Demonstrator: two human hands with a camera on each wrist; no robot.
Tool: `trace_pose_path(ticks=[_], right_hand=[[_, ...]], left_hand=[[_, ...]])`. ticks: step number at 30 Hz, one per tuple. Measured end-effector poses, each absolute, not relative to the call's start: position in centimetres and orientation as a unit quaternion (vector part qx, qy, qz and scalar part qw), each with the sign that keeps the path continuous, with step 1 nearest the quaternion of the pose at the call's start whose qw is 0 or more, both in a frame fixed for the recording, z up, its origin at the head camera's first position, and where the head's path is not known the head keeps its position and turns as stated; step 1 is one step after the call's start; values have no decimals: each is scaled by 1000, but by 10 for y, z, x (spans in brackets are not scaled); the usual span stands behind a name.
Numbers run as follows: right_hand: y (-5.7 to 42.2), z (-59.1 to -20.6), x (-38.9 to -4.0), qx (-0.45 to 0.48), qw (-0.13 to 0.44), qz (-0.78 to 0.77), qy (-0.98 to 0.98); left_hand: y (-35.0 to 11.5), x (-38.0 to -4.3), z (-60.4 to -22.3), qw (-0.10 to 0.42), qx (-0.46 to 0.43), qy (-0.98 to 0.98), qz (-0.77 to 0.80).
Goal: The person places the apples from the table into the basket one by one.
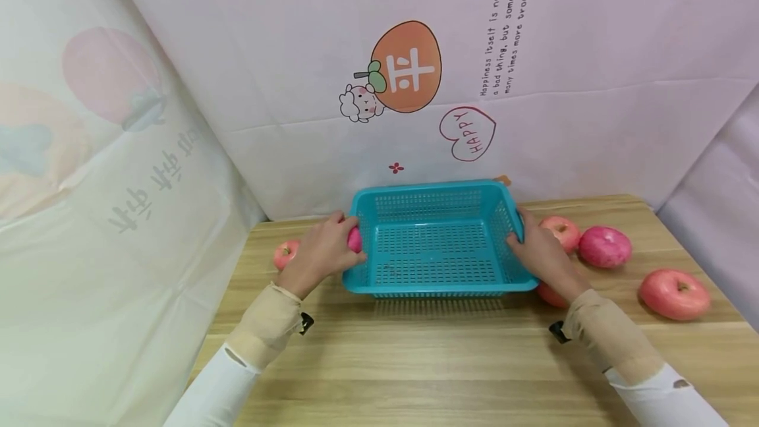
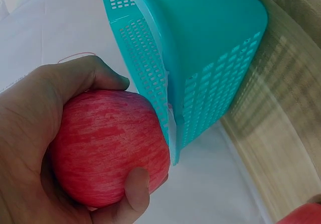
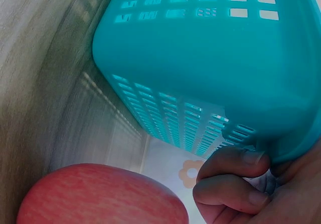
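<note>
My left hand [image 1: 325,248] grips a red streaked apple [image 2: 108,146], thumb and fingers wrapped around it. The apple is right at the left rim of a turquoise plastic basket [image 1: 435,290]; from the head only a pink sliver of it shows. The basket has slotted walls and nothing lies in it. At the opposite end my right hand [image 1: 542,250] holds the basket by its right rim, with curled fingers [image 3: 228,161] showing below the rim in the right wrist view. Another apple [image 1: 286,254] is just left of my left hand.
Beside and behind my right hand are a pale red apple [image 1: 560,232], a deep pink fruit [image 1: 605,247] and an apple [image 1: 551,295] partly hidden by the wrist. A larger apple [image 1: 674,294] lies farther right on the wooden table [image 1: 427,374]. Printed white cloth [image 1: 284,111] hangs behind.
</note>
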State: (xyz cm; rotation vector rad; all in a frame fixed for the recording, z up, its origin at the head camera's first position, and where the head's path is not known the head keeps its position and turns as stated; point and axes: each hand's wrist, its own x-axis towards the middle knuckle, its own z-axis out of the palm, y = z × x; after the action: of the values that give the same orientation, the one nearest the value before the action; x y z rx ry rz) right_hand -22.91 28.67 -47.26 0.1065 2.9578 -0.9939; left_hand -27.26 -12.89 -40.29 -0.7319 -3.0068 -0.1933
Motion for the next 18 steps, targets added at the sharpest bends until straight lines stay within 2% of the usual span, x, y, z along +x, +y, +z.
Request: trace_pose_path(ticks=[18], right_hand=[[287, -472, -228, 41, 12, -317, 947]], left_hand=[[-112, -285, -398, 14, -257, -964, -69]])
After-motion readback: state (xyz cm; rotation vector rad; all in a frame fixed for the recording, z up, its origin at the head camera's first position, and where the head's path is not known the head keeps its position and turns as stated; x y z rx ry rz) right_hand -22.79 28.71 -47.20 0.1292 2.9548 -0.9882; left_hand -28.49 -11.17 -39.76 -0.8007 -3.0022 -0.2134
